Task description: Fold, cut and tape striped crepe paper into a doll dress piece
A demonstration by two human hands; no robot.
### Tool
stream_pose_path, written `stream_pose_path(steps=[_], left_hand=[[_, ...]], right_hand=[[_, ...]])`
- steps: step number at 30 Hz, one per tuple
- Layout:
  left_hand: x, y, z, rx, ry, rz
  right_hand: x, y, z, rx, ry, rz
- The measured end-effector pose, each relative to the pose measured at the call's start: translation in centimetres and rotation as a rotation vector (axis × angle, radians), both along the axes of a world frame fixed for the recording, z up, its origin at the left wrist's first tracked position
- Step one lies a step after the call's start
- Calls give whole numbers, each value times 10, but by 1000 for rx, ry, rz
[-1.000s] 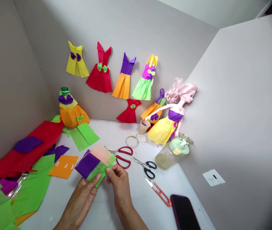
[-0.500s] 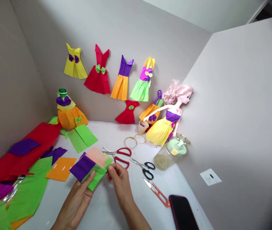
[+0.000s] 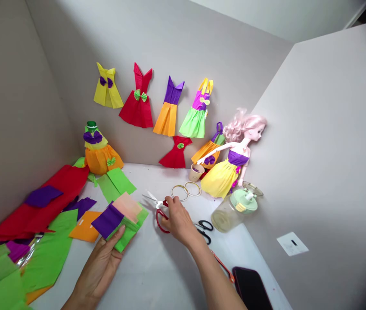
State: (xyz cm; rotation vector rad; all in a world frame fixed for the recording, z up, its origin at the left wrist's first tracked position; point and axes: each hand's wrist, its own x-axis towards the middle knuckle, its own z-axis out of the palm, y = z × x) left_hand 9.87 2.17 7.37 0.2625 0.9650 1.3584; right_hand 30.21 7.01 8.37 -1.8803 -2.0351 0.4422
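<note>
My left hand (image 3: 100,267) holds a folded stack of crepe paper (image 3: 118,224) in purple, peach and green, with the thumb on top of the purple. Over at the middle of the table, my right hand (image 3: 179,221) closes on the handles of the red-handled scissors (image 3: 162,215). Its fingers hide the upper handle loop, while the lower loop and the silver blades show. A black-handled pair of scissors (image 3: 204,230) lies just past my right wrist, partly hidden.
Crepe-paper dresses (image 3: 166,107) hang on the back wall. A pink-haired doll (image 3: 231,168) in a yellow skirt leans on the right wall, near a glass jar (image 3: 233,211). Gold rings (image 3: 179,192), a black phone (image 3: 250,288) and crepe sheets (image 3: 37,206) lie on the table.
My right hand has let go of the paper stack and moved right onto the red-handled scissors. My left hand now holds the stack alone.
</note>
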Motion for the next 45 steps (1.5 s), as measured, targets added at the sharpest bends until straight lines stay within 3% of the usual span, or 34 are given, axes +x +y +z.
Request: stream_pose_path(steps=[5, 7, 11, 16, 31, 45], left_hand=[[-5, 3, 1, 16, 7, 38], [-4, 2, 2, 11, -3, 26], [-3, 0, 5, -24, -16, 4], [-2, -1, 3, -39, 76, -7], [-1, -5, -9, -77, 121, -135], [8, -7, 13, -113, 130, -147]], right_hand=[[9, -49, 14, -120, 630, 41], [9, -67, 15, -204, 701, 82], [3, -83, 12, -228, 670, 157], [0, -79, 12, -253, 601, 217], [2, -81, 19, -265, 553, 233], [3, -82, 19, -361, 672, 235]])
